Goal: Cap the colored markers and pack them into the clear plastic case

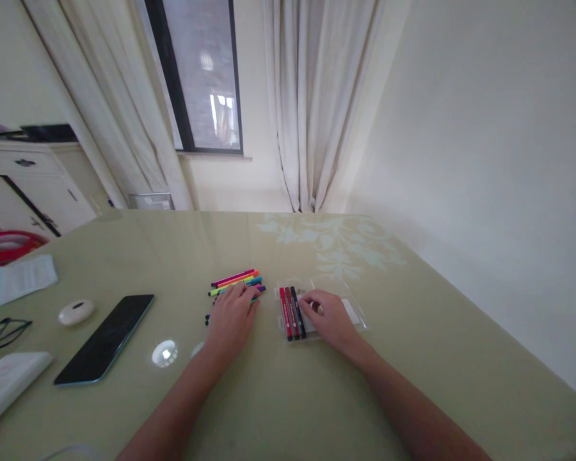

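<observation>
Several coloured felt-tip markers (232, 278) lie in a loose pile on the table, left of the middle. My left hand (230, 312) rests over the pile with its fingers laid across the pens, hiding part of them. To the right is a flat clear plastic case (360, 314) with three markers side by side: a red marker (285, 314), a dark red marker (292, 314) and a black marker (298, 314). My right hand (329, 314) is over the case, thumb and forefinger pinched at the black marker's right side.
Left on the glossy table (278, 397) are a phone (105, 339), a white round case (76, 312), a face mask (24, 280), glasses (4, 333) and a white box-like object (12, 381). A wall (499, 192) borders the right edge; curtains (312, 102) hang behind.
</observation>
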Tool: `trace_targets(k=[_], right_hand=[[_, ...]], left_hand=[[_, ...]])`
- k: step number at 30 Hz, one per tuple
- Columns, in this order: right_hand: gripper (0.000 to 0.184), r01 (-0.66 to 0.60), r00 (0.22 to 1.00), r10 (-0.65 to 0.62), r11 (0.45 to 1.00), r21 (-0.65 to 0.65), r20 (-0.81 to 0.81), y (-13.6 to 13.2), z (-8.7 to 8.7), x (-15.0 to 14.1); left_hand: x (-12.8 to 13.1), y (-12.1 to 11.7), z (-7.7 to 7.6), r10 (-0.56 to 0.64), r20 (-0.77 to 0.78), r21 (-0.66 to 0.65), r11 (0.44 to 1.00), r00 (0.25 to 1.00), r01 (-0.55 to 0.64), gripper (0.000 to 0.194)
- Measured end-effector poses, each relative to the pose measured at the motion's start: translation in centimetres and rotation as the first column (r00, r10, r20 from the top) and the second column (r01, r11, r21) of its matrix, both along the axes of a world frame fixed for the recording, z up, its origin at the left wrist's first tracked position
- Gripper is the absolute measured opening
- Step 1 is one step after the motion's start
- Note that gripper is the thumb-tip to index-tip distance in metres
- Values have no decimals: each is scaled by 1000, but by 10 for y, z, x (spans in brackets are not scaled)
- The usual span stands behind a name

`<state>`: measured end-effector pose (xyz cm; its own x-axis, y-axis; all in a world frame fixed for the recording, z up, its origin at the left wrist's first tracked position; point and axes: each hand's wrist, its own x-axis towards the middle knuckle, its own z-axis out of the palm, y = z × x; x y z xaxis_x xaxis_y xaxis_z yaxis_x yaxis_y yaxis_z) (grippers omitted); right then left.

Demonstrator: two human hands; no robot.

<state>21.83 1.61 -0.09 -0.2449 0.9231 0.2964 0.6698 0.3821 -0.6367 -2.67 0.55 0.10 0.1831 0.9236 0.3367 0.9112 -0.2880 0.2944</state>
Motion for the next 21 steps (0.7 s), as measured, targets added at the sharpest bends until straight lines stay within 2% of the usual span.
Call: trace_targets(k=[3, 7, 10, 12, 14, 17, 21], right_hand=[[20, 11, 999, -9, 999, 46, -42, 0, 0, 0], [18, 33, 996, -27, 997, 72, -88, 0, 1, 1], [18, 48, 993, -39, 995, 85, -111, 0, 2, 1], [19, 53, 992, -41, 994, 98, -119, 0, 2, 2], [20, 51, 992, -38, 993, 106, -124, 0, 2, 2], [21, 32, 990, -18, 995, 96, -139, -2, 2, 1], [24, -41, 982, 47, 999, 36, -180, -7, 4, -4]], left_hand=[[-11, 4, -1, 62, -113, -48, 997, 992, -68, 13], [-9, 3, -4, 24, -100, -102, 994, 995, -34, 10], [-5, 3, -4, -24, -10, -100, 995, 1000, 23, 8], [-3, 4, -3, -39, 159, -73, 996, 987, 51, 12], [-1, 6, -1, -36, 387, -40, 998, 922, 56, 19], [1, 7, 4, -41, 666, -34, 996, 745, 86, 31], [7, 5, 11, -51, 869, -76, 969, 491, 234, 39]])
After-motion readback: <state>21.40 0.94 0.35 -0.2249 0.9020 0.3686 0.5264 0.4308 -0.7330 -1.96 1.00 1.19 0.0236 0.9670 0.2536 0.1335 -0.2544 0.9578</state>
